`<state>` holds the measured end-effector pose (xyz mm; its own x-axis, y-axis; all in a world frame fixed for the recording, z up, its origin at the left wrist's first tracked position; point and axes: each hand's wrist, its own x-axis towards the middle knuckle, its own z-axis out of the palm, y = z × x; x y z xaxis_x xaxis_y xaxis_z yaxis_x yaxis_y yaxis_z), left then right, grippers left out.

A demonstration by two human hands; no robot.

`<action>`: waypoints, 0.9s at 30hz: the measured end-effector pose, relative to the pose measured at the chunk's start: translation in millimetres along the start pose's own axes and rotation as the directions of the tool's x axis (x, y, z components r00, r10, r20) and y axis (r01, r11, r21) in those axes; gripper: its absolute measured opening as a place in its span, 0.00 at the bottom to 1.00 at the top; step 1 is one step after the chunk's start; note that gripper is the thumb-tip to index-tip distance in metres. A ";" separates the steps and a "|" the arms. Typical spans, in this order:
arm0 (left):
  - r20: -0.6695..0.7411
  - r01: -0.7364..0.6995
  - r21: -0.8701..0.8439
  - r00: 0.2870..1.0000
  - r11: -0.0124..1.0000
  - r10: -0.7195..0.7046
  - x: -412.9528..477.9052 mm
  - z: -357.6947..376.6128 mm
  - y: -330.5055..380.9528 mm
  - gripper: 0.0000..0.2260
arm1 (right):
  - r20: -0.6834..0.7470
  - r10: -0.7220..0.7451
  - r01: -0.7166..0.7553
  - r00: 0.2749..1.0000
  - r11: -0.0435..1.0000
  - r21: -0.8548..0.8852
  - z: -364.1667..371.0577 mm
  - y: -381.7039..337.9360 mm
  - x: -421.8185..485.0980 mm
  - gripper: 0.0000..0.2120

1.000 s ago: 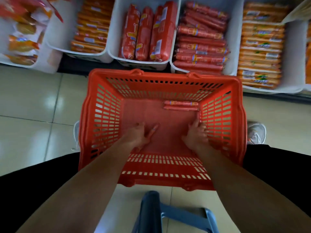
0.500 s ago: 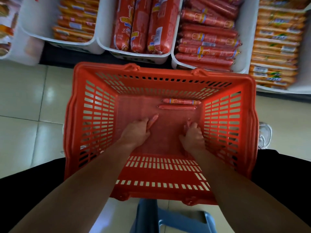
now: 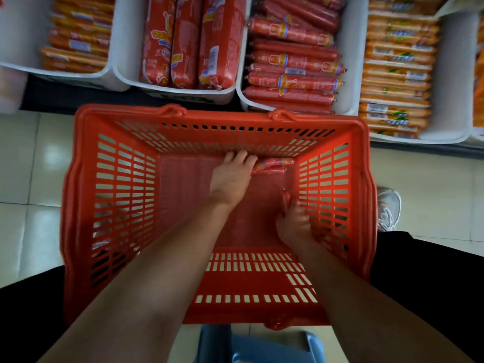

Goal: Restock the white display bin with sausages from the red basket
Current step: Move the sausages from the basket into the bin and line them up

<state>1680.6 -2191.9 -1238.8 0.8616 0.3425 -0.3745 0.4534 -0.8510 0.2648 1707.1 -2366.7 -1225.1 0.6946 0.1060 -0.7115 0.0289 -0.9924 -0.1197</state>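
**Restock status: basket nearly empty, last sausages being gathered**

Stock position: the bin [image 3: 352,56] at upper centre-right of the frame is packed with sausages [image 3: 290,57] lying crosswise in rows up to its near rim. How full the far end is cannot be seen. The basket [image 3: 86,205] fills the middle of the frame and its floor is mostly bare. Two loose sausages [image 3: 276,163] lie side by side against its far wall, right of centre. One more sausage [image 3: 286,199] shows by the right wall. In my judgement the task is near its end: what is left is to lift these few and lay them in the bin.

Left hand [image 3: 230,179]: the arm runs up from lower left, across the basket to its far wall. Its fingers [image 3: 237,156] point forward, slightly apart, with their tips at the wall. They lie over the left ends of the two sausages. The thumb is hidden, so whether the hand has closed on them cannot be told.

Right hand [image 3: 296,226]: it sits low beside the right wall, back of the hand upward. The fingers are curled around the single sausage, whose red end sticks out above the knuckles toward the top of the frame. The grip looks firm, though that part of the frame is somewhat blurred.

Other items: neighbouring bins hold orange and red packs, and a blue stool [image 3: 262,344] shows at the bottom edge.
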 end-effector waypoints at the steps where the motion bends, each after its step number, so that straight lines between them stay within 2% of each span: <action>1: 0.000 0.023 0.021 1.000 1.000 -0.023 1.2 3.9 1.5 0.21 | 0.035 0.001 -0.002 0.999 1.000 0.022 0.0 1.4 2.0 0.22; 5: 0.062 0.031 0.118 0.997 0.993 -0.039 -6.9 14.4 -1.1 0.19 | 0.136 -0.026 0.018 0.990 0.998 0.061 -0.7 5.4 2.1 0.19; 11: 0.242 0.152 0.103 0.955 0.983 -0.172 -25.4 16.9 -3.6 0.23 | 0.179 0.001 -0.023 0.984 0.993 0.116 -4.6 5.5 -4.5 0.18; 14: 0.379 0.303 -0.060 0.888 0.951 -0.259 -41.2 12.1 -13.1 0.26 | 0.192 -0.014 -0.008 0.981 0.994 0.111 -9.7 2.4 -13.8 0.17; 16: 0.433 0.380 -0.110 0.850 0.919 -0.300 -53.2 0.0 -18.0 0.25 | 0.204 -0.044 0.020 0.978 0.993 0.115 -17.6 -2.8 -23.0 0.19; 20: 0.453 0.411 -0.113 0.831 0.905 -0.321 -83.8 -41.3 -23.5 0.22 | 0.250 -0.184 0.169 0.951 0.982 0.078 -41.6 -18.3 -45.9 0.21; 24: 0.422 0.381 -0.101 0.853 0.919 -0.308 -113.9 -99.2 -28.4 0.19 | 0.282 -0.321 0.330 0.904 0.944 0.018 -86.7 -35.7 -76.4 0.19; 27: 0.359 0.352 -0.113 0.887 0.929 -0.292 -132.7 -148.0 -30.4 0.19 | 0.251 -0.461 0.472 0.851 0.881 0.015 -127.8 -46.3 -97.1 0.22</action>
<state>1586.3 -2152.5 -1065.6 0.5497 0.4088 -0.7285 0.7501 -0.6253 0.2151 1730.1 -2339.1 -1062.0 0.3978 0.5631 -0.7243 0.3430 -0.8235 -0.4519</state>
